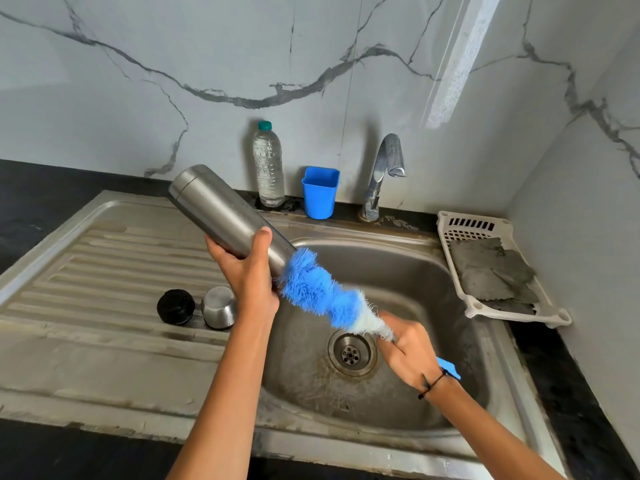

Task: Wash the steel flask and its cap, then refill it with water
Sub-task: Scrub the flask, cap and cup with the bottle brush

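Two hands busy: left hand (247, 271) wraps the steel flask (225, 213) near its mouth, tilted over the sink (433, 268); right hand (410, 351) grips the bottle brush (325, 296) handle, bristles at the mouth. Flask probably rigid, slick when wet, so hold mid-body. Cap (219, 307) and stopper (176, 306) sit on the ribbed drainboard (104, 258), left. Marble-look wall behind, tap (384, 174) far.

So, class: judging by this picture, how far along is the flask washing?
Done: the black cap and steel cup are off, on the drainboard. In hand: left hand holds the flask, right hand works the brush at its mouth. Left: washing the cap, refilling.
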`<state>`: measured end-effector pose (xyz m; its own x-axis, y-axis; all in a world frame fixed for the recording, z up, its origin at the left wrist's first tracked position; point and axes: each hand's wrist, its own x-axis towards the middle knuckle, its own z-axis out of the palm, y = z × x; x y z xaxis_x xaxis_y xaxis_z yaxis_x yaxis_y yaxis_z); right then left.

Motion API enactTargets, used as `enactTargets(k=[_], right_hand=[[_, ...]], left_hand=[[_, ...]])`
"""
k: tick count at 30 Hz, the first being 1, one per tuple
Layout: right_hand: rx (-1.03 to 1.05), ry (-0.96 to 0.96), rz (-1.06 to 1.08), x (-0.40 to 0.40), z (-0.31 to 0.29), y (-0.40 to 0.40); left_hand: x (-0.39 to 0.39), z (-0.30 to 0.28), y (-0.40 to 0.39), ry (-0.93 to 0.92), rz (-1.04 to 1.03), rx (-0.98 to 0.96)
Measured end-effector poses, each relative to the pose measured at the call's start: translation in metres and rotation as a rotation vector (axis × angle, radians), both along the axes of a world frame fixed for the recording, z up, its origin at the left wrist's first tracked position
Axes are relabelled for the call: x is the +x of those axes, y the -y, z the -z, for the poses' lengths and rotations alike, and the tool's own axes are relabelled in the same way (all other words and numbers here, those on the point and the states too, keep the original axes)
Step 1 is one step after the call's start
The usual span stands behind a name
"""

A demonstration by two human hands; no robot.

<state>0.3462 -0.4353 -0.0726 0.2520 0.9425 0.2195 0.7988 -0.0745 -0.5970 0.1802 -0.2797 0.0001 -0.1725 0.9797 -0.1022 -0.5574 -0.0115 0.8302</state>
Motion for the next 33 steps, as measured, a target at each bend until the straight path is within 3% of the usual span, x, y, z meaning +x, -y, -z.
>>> enactTargets(k=[4, 8, 12, 18, 25, 33], right_hand=[[-0.044, -0.067, 0.141, 0.003, 0.004, -0.009], [-0.032, -0.017, 0.039, -0.004, 0.005, -0.005], [-0.061, -0.048, 0.139, -0.003, 0.006, -0.008], [-0.059, 0.089, -0.020, -0.004, 0.001, -0.005], [-0.168, -0.045, 0.197, -0.004, -0.003, -0.016], [-0.148, -0.080, 0.188, -0.009, 0.003, -0.017]], left_hand=[[-0.002, 0.005, 0.000, 0.023, 0.011, -0.052], [-0.004, 0.007, 0.001, 0.027, -0.003, -0.070], [-0.004, 0.011, 0.001, 0.017, 0.017, -0.123], [-0.002, 0.011, 0.001, 0.042, 0.019, -0.259], [-0.006, 0.011, -0.005, 0.080, -0.009, -0.214], [-0.008, 0.017, -0.008, 0.220, 0.026, -0.226]])
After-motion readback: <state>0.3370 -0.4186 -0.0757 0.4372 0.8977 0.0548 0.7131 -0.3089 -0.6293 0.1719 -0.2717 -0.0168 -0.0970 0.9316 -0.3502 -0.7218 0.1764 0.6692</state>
